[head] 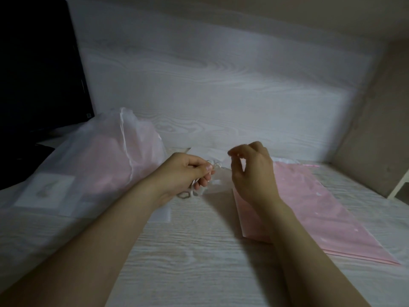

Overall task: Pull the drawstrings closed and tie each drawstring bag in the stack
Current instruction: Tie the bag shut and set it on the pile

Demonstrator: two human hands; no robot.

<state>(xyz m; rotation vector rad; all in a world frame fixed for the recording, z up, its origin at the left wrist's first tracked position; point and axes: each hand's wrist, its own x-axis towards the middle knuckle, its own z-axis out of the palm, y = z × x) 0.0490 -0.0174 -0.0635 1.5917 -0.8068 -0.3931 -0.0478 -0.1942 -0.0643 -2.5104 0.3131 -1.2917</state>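
A flat stack of pink drawstring bags [321, 209] lies on the table to the right, its top edge near my hands. My left hand [186, 173] grips a white drawstring [188, 193], whose loops hang below the fingers. My right hand [252, 171] hovers just right of it, thumb and forefinger pinched together at a thin strand of the drawstring that I can barely make out. A large sheer white bag [95, 165] with pink contents stands to the left.
The white wood-grain table [188, 251] meets a matching back panel [210, 85]. A dark monitor [37, 69] stands at the far left, partly behind the sheer bag. A beige side wall [376, 129] closes the right.
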